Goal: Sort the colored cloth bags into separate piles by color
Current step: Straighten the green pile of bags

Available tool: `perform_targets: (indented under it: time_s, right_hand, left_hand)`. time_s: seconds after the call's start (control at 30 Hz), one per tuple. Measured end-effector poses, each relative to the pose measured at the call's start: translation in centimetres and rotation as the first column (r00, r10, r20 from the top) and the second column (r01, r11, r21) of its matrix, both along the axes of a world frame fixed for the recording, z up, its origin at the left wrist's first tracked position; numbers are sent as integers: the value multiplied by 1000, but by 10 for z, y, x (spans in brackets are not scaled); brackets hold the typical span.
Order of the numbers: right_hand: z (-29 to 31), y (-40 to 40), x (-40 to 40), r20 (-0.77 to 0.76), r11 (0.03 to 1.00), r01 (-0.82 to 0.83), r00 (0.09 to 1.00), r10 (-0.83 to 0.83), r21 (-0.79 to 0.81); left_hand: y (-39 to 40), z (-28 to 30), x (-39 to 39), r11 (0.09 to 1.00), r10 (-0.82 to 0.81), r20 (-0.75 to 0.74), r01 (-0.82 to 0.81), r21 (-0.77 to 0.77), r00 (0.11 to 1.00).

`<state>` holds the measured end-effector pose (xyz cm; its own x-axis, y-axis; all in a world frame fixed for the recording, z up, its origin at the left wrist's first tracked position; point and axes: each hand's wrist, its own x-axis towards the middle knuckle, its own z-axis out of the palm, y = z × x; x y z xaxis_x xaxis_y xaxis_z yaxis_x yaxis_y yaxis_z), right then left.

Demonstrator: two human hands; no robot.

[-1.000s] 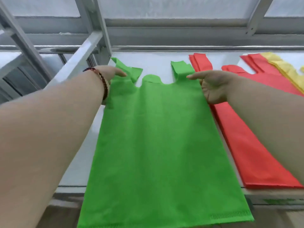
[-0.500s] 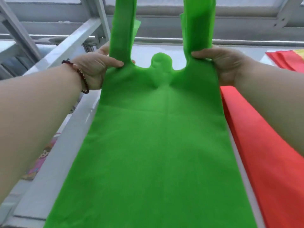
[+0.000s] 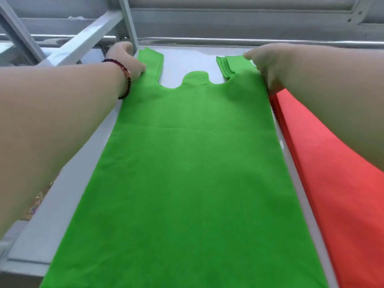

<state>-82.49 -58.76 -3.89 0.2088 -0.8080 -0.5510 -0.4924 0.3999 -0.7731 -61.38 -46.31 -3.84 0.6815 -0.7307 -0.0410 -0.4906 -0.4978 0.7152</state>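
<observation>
A stack of green cloth bags (image 3: 187,173) lies flat along the white table (image 3: 187,61), with its two handles pointing away from me. My left hand (image 3: 126,59), a dark bead bracelet on its wrist, grips the outer edge of the left handle. My right hand (image 3: 268,63) holds the outer edge of the right handle, thumb on top. A pile of red bags (image 3: 332,183) lies right beside the green stack, partly hidden under my right forearm.
A grey metal frame with slanted bars (image 3: 83,42) stands at the table's far left corner, close to my left hand. A grey wall with rails runs behind the table. The table's left edge drops off to the floor.
The green handles that stood upright half a second ago now lie flat on the table. Both hands have moved forward and down with the bag and sit at the handles' outer edges.
</observation>
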Motion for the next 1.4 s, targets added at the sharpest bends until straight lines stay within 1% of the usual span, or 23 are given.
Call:
perform_targets:
  time_s: [0.07,0.1,0.13,0.17,0.23,0.3,0.37,0.43,0.47,0.5,0.53,0.6,0.67,0.73,0.83,0.9,1.0,1.13,1.2,1.23,1.3,1.33,1.4]
  right_hand:
    - [2,5,-11,-23,1000,-24,999,24,-9]
    - [4,11,-17,-53,998,-65,997,64,-4]
    - [5,16,-24,-119,993,-114,987,112,-8]
    - [5,22,-29,-195,985,-173,966,172,9]
    - [5,37,-33,-300,974,-227,928,219,7]
    - [7,49,-27,-375,970,-220,912,166,-104]
    - [11,56,-22,-455,929,-293,875,165,-226]
    - [15,67,-21,-525,890,-350,836,157,-292]
    - [15,72,-22,-515,896,-344,842,162,-281]
    - [14,76,-25,-468,916,-311,868,165,-254]
    - [12,79,-29,-417,946,-261,894,162,-192]
    - [12,86,-35,-294,988,-157,944,150,0]
    - [11,87,-39,-177,981,-131,972,155,143]
    - [12,82,-39,-31,968,-123,991,133,219]
    - [9,64,-34,183,963,-120,980,76,243]
    - [8,51,-26,231,965,-134,970,81,224]
    - [7,28,-15,265,976,-147,959,102,158]
    - [7,2,-4,446,990,-136,890,100,49]
    - [8,-9,0,443,999,-52,895,51,-9]
    - [9,-13,3,398,998,11,917,13,-57]
    - [11,-19,6,223,982,89,973,-51,-165]
    - [12,-20,6,136,978,90,989,-65,-188]
    - [14,-12,3,35,987,51,998,-46,-152]
  left_hand:
    - [6,0,0,997,-19,-36,22,68,999]
    - [10,2,-1,995,-25,-91,34,95,996]
    - [15,4,-4,993,-22,-130,37,113,991]
    - [19,5,-6,990,-17,-136,35,134,991]
    - [27,6,-13,986,-19,-73,31,161,997]
    - [32,8,-19,990,-17,-44,23,136,999]
    - [37,9,-22,990,-28,-25,31,137,999]
    - [45,9,-27,985,-14,-19,17,174,1000]
    - [52,7,-29,981,2,-32,4,192,999]
    - [60,6,-32,979,18,-48,-8,205,999]
    - [67,4,-34,977,27,-61,-14,215,998]
    - [78,3,-36,969,31,-67,-14,246,997]
    - [82,5,-35,966,29,-53,-15,258,998]
    - [83,6,-29,971,17,-46,-5,241,999]
    - [84,2,-23,976,-43,-75,58,208,996]
    - [84,-5,-17,981,-88,-127,108,161,988]
    - [82,-10,-1,985,-93,-271,128,117,958]
    - [79,-19,13,982,-92,-351,143,122,932]
    - [78,-21,13,984,-94,-359,142,110,929]
    - [78,-23,14,985,-96,-361,141,101,928]
    - [78,-25,16,986,-96,-367,139,94,925]
    - [78,-25,16,986,-97,-368,140,92,925]
    - [80,-27,16,988,-97,-375,135,77,922]
